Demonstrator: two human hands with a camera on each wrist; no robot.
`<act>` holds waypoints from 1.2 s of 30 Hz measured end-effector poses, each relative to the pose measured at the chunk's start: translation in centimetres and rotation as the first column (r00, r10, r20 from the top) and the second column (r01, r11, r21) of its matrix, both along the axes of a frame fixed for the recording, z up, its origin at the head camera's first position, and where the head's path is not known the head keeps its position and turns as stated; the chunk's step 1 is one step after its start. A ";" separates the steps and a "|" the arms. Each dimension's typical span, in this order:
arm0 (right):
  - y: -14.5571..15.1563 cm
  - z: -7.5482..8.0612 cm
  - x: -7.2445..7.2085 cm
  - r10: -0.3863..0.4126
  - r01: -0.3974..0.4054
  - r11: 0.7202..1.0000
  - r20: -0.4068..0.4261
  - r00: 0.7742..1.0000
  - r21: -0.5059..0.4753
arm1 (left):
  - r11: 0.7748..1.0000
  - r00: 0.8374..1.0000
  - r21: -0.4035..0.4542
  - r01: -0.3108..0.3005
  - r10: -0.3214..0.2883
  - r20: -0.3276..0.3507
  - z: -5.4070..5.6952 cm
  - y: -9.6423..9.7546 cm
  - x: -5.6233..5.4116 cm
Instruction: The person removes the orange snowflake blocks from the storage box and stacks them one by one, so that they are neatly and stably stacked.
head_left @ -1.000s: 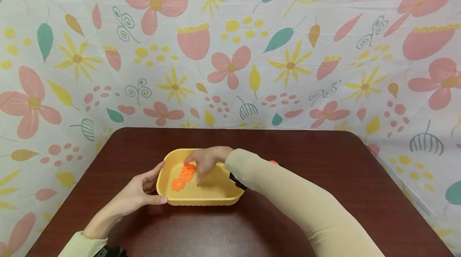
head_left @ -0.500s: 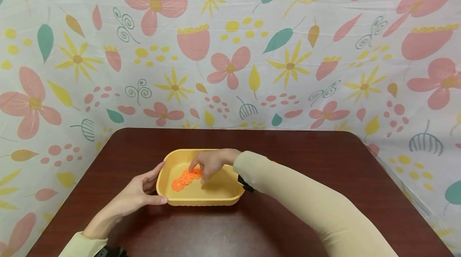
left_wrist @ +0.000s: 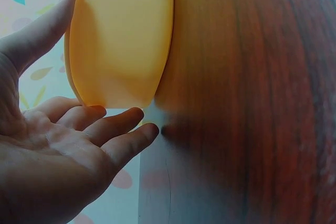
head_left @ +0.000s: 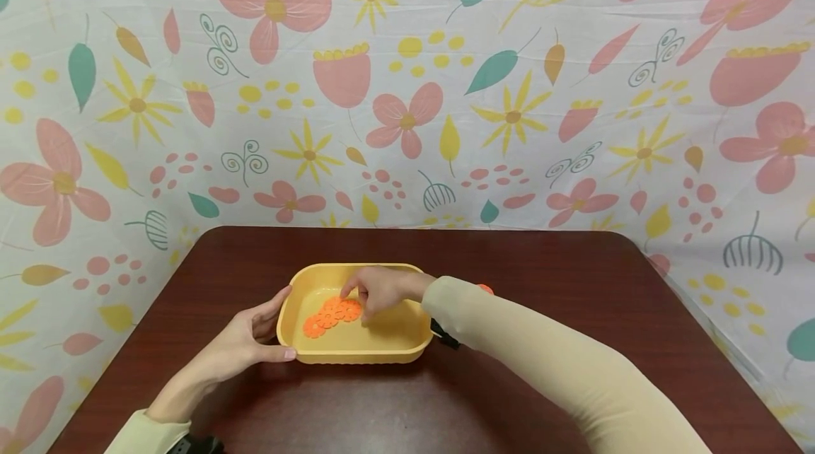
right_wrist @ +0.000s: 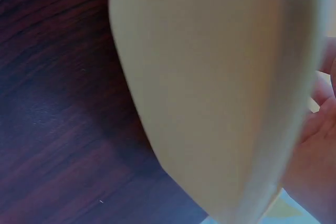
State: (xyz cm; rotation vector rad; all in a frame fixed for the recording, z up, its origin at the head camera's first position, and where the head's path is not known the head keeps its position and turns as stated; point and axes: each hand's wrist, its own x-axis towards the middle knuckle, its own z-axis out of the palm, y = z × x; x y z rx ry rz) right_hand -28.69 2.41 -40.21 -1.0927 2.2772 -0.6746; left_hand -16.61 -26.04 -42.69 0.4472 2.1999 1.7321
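A yellow tray with rounded corners stands on the table. My left hand grips its left end, thumb at the near corner and fingers along the end wall; the left wrist view shows the fingertips against that wall. Inside, several orange flower-shaped discs lie in an overlapping diagonal row. My right hand reaches in over the right part of the tray. Its index fingertip touches the far edge of the discs, while the thumb points down just right of them. In the right wrist view, the tray's outer wall partly hides this hand.
The dark wooden table meets a flower-printed cloth backdrop at its far edge. Another orange piece peeks out behind the right sleeve, which crosses the table's right side.
My right hand has moved right and slightly nearer inside the tray, and the discs at the row's far end have shifted right with it. The left hand and the tray keep still.
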 end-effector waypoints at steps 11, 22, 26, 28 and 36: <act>0.1 -0.7 0.7 0.002 -0.004 1.000 -0.089 0.996 -0.018 | 1.000 1.000 0.002 0.000 0.000 0.001 0.0 0.1 0.0; 0.5 -1.0 0.8 -0.014 0.012 1.000 -0.138 0.990 -0.014 | 1.000 1.000 -0.001 -0.009 0.009 0.019 -0.2 0.1 0.0; 0.6 -1.2 0.7 0.001 -0.004 1.000 -0.130 0.992 -0.024 | 1.000 1.000 0.001 -0.010 0.010 0.015 -0.2 0.0 0.1; 0.7 -1.2 0.6 0.001 -0.004 1.000 -0.116 0.993 -0.028 | 1.000 1.000 0.002 -0.012 0.012 0.014 -0.3 0.0 0.1; 1.0 -1.5 0.4 0.002 -0.009 0.998 -0.105 0.994 -0.064 | 1.000 1.000 -0.011 -0.015 0.015 0.009 -0.2 0.2 0.0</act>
